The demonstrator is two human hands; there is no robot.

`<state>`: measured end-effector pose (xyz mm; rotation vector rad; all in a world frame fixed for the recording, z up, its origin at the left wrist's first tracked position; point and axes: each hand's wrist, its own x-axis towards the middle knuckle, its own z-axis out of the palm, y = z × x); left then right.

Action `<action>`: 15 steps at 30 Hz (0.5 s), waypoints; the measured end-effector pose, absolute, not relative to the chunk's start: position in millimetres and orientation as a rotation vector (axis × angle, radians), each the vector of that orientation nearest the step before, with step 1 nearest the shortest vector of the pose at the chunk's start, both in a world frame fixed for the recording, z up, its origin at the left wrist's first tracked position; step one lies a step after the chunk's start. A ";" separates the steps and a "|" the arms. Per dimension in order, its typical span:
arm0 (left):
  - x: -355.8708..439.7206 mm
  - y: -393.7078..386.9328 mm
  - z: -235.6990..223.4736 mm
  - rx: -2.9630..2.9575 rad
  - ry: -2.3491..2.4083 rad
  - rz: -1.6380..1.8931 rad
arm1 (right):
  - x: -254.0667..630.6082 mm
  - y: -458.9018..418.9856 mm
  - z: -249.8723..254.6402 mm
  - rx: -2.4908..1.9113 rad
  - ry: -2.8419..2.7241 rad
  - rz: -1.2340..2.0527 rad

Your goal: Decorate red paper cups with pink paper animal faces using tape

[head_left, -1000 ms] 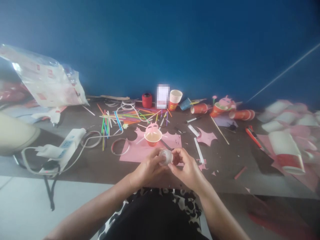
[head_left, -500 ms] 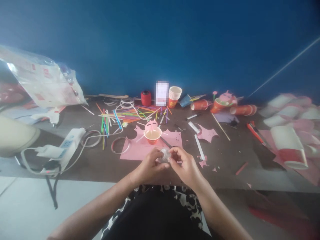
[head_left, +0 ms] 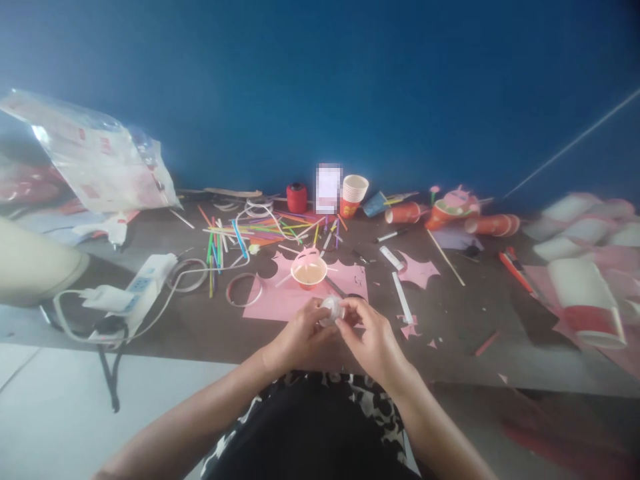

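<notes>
Between both hands, just above the table's front part, is a small roll of clear tape [head_left: 331, 311]. My left hand [head_left: 300, 335] has its fingers closed round the roll's left side. The fingertips of my right hand [head_left: 374, 339] pinch the roll at its right edge. Right behind the hands, a paper cup [head_left: 309, 275] with a pink cut-out and thin sticks at its rim stands on a pink paper sheet [head_left: 257, 308]. A dark, slim tool [head_left: 336, 288] lies on the sheet, partly hidden by my right hand.
Coloured sticks [head_left: 270, 230] lie scattered behind the cup. At left are a power strip [head_left: 150, 283] with cables and a hot glue gun [head_left: 116, 230]. Stacked cups [head_left: 354, 193] stand by the blue wall. Rightward lie a red utility knife [head_left: 516, 272] and a large paper cup [head_left: 585, 303].
The roll has turned in my fingers, so its round face shows more. Both hands stay close together on it. The camera view has shifted slightly.
</notes>
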<state>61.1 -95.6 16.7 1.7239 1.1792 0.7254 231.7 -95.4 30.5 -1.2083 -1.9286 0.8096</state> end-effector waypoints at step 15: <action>53.4 -97.9 17.2 2.076 1.225 0.507 | 234.3 -98.0 30.9 -1.225 -1.789 1.096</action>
